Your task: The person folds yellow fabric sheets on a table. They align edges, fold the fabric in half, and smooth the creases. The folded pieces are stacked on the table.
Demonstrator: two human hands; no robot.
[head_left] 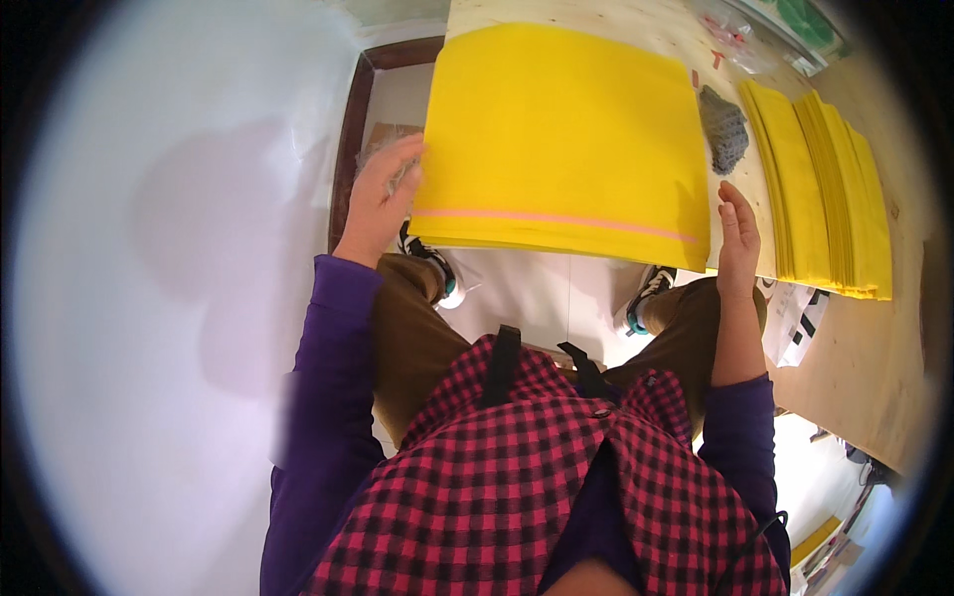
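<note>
In front of me a stack of flat yellow sheets (pixel 566 129), cloth-like, with a pink stripe along the near side, lies on a pale wooden table and reaches over its near edge. My left hand (pixel 383 199) is at the stack's left edge, fingers stretched out and fingertips at the side of the sheets. Just beyond the right edge, my right hand (pixel 737 243) is upright with fingers extended and nothing in it. Whether either palm presses on the sheets I cannot tell.
A grey knitted glove (pixel 723 131) lies right of the stack. Farther right are several folded yellow bundles (pixel 810 189). Clear plastic (pixel 730 40) lies at the far right. A white wall (pixel 179 298) stands close on my left. Below the table's near edge are my shoes (pixel 646 298).
</note>
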